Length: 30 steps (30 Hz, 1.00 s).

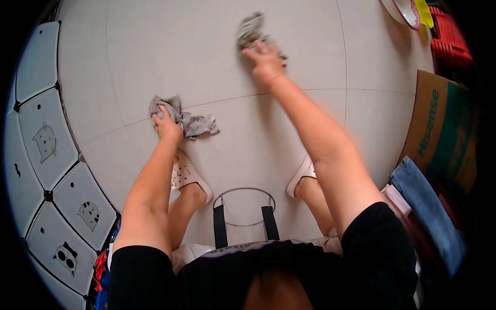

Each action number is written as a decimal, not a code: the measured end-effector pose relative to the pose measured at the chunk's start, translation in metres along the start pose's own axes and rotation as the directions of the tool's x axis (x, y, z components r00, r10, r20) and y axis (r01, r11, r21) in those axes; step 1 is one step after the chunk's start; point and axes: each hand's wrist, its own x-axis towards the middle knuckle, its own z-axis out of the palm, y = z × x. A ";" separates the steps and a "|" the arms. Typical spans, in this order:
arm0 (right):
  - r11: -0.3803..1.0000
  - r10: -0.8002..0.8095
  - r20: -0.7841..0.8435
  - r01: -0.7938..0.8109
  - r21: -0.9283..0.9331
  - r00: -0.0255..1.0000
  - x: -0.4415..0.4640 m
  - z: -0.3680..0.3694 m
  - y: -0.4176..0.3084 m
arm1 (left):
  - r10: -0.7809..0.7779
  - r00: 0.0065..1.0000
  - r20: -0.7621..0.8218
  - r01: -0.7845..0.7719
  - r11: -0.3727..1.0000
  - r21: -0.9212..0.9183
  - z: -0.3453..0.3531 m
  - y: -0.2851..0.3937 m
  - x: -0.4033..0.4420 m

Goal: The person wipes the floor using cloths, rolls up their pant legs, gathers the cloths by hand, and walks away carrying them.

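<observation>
My left hand (pixel 168 125) presses a crumpled grey cleaning rag (pixel 199 125) to the floor (pixel 206 62), with its fingers bent over the cloth. Part of this rag is bunched under the fingers and part trails out to the right. Farther forward, my right hand (pixel 267 63) lies over a second grey-brown rag (pixel 251 30). That hand and its rag are slightly smeared by motion. Cloth sticks out in front of the right fingers and a little to their right.
White storage cubes (pixel 46 139) with cat drawings line the left side. A Hisense cardboard box (pixel 423 124), folded jeans (pixel 426 206), a red plastic item (pixel 450 36) and a white-and-pink basin (pixel 405 11) stand on the right. My feet wear light clogs (pixel 188 174).
</observation>
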 end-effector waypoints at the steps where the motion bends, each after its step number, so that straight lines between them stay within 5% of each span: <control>1: 0.998 -0.070 0.083 0.069 0.015 0.994 -0.011 0.011 -0.019 | 0.002 1.000 -0.003 -0.002 1.000 0.002 -0.001 -0.001 0.000; 6: 0.932 -0.360 0.492 0.279 0.232 0.793 -0.087 0.041 -0.088 | 0.085 0.996 -0.031 -0.087 0.994 -0.059 0.008 -0.012 0.008; 8: 0.875 -0.372 0.437 0.153 0.458 0.819 -0.110 0.054 -0.090 | 0.116 0.992 -0.052 -0.119 0.992 -0.046 0.009 -0.015 0.010; 10: 0.874 -0.345 0.339 0.168 0.456 0.875 -0.113 0.050 -0.082 | 0.146 0.987 -0.071 -0.148 0.988 -0.035 0.011 -0.022 0.014; 12: 0.403 -0.212 0.180 -0.082 0.912 0.961 -0.118 0.019 -0.053 | 0.227 0.965 -0.132 -0.233 0.972 -0.033 0.017 -0.030 0.020; 14: 0.373 0.062 0.491 -0.477 0.796 0.869 -0.128 -0.063 -0.030 | 0.209 0.972 -0.110 -0.217 0.974 -0.071 0.009 -0.023 0.015; 15: 0.252 0.080 0.319 -0.329 0.910 0.944 -0.138 -0.077 -0.008 | 0.230 0.964 -0.132 -0.240 0.969 -0.063 0.010 -0.026 0.018; 19: 0.397 0.350 -0.027 -0.122 0.910 0.937 -0.163 -0.103 0.107 | 0.261 0.954 -0.148 -0.270 0.962 -0.045 0.014 -0.033 0.017; 21: 0.445 0.620 0.024 -0.376 0.813 0.784 -0.165 -0.099 0.142 | 0.256 0.952 -0.170 -0.269 0.962 -0.056 0.011 -0.031 0.018; 22: 0.438 0.627 0.028 -0.382 0.814 0.779 -0.164 -0.079 0.167 | 0.256 0.951 -0.173 -0.269 0.961 -0.060 0.013 -0.030 0.017; 24: 0.698 0.697 -0.219 -0.578 0.422 0.682 -0.156 -0.034 0.210 | 0.246 0.954 -0.169 -0.258 0.965 -0.051 0.015 -0.029 0.017; 26: 0.846 0.522 -0.383 -0.521 0.115 0.762 -0.148 -0.015 0.179 | 0.240 0.956 -0.170 -0.250 0.967 -0.038 0.015 -0.028 0.015; 30: 0.977 0.208 -0.341 -0.181 0.110 0.917 -0.151 0.024 0.083 | 0.422 0.889 -0.178 -0.415 0.907 0.077 0.030 -0.021 -0.012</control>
